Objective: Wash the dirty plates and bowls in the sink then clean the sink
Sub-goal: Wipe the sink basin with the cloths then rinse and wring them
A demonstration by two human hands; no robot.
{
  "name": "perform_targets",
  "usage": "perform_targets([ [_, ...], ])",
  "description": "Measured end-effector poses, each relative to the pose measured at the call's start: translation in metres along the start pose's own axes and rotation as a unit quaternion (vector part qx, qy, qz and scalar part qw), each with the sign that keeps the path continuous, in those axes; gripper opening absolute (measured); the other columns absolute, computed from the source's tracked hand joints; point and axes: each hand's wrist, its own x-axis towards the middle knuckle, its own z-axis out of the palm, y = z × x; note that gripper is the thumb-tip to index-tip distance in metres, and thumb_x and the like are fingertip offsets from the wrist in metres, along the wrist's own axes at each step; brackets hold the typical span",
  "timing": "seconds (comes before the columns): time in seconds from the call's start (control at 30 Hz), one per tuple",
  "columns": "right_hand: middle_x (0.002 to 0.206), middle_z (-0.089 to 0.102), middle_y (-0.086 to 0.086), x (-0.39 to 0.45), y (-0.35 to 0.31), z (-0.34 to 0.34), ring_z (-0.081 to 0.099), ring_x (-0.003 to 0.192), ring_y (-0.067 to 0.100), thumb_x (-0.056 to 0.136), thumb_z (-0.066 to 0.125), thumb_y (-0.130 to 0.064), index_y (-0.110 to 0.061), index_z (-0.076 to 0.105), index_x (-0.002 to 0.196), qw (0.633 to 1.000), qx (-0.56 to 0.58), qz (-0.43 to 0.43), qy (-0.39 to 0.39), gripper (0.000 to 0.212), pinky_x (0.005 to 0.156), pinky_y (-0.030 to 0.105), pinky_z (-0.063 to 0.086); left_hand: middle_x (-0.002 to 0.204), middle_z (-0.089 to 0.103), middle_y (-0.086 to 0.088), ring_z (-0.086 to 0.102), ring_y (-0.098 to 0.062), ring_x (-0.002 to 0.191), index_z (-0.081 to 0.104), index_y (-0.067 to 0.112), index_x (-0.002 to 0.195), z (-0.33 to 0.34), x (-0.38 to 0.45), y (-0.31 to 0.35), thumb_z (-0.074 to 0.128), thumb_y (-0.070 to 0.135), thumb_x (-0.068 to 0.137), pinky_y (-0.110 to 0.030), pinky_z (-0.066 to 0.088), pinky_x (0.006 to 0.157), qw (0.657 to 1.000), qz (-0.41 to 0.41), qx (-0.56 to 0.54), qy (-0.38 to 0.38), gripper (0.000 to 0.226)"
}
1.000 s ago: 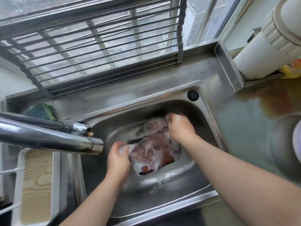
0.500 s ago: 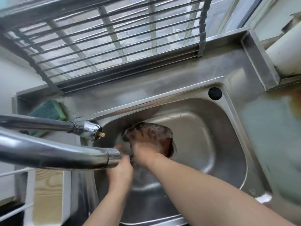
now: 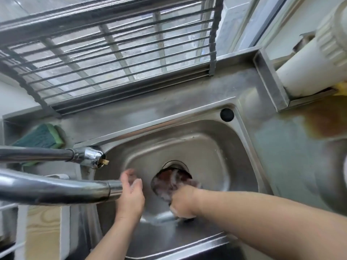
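Note:
A stainless steel sink [image 3: 216, 143] fills the middle of the head view. My right hand [image 3: 183, 202] grips a dark reddish, soapy cloth [image 3: 170, 182] low in the basin, just in front of the drain [image 3: 175, 165], which the cloth partly hides. My left hand [image 3: 130, 192] hovers at the basin's left side beside the tap spout, its fingers loosely curled with foam on them, holding nothing. No plates or bowls show in the basin.
Two metal tap spouts [image 3: 56, 189] [image 3: 88, 156] reach in from the left. A green sponge [image 3: 40, 136] lies on the back left ledge. A folding wire rack [image 3: 116, 53] leans against the window. A white cylinder [image 3: 315, 59] stands at the right, by a brown stain [image 3: 323, 122].
My right hand has carried the soapy cloth from the basin's back left to the middle by the drain. My left hand has let go of the cloth and now hovers apart.

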Motion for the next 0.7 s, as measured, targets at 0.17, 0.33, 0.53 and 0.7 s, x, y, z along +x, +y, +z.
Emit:
perform_targets([
  [0.17, 0.124, 0.069, 0.008, -0.053, 0.054, 0.0, 0.057, 0.118, 0.032, 0.09, 0.06, -0.019, -0.019, 0.072, 0.113, 0.991, 0.021, 0.092, 0.092, 0.026, 0.104, 0.044, 0.038, 0.123, 0.059, -0.005, 0.059, -0.027, 0.113, 0.058, 0.019, 0.136, 0.011, 0.002, -0.006, 0.057, 0.011, 0.099, -0.041, 0.046, 0.101, 0.998, 0.003, 0.06, -0.02, 0.037],
  [0.33, 0.138, 0.057, 0.007, -0.075, 0.056, 0.014, 0.054, 0.126, 0.034, 0.095, 0.058, -0.018, -0.023, 0.065, 0.131, 0.982, 0.063, 0.177, -0.024, 0.037, 0.097, 0.043, 0.048, 0.122, 0.062, -0.01, 0.06, -0.028, 0.113, 0.061, 0.018, 0.135, 0.017, -0.001, -0.006, 0.058, 0.009, 0.097, -0.044, 0.047, 0.105, 0.997, 0.01, 0.069, -0.026, 0.039],
  [0.53, 0.15, 0.054, 0.016, -0.055, 0.029, 0.025, 0.052, 0.137, 0.041, 0.091, 0.053, -0.04, -0.017, 0.041, 0.153, 0.915, 0.244, 0.301, -0.111, 0.067, 0.115, 0.059, 0.039, 0.119, 0.061, -0.007, 0.061, -0.028, 0.11, 0.064, 0.021, 0.131, 0.02, 0.0, -0.007, 0.058, 0.007, 0.096, -0.044, 0.049, 0.104, 0.998, 0.001, 0.058, -0.028, 0.038],
  [0.7, 0.147, 0.058, 0.017, -0.016, -0.016, -0.011, 0.059, 0.129, 0.038, 0.096, 0.057, -0.038, -0.008, 0.054, 0.146, 0.89, 0.396, 0.21, -0.09, 0.058, 0.109, 0.04, 0.048, 0.117, 0.068, -0.002, 0.067, -0.023, 0.108, 0.065, 0.036, 0.103, 0.023, 0.003, -0.017, 0.06, 0.006, 0.096, -0.038, 0.051, 0.099, 0.998, -0.012, 0.042, -0.046, 0.031],
])
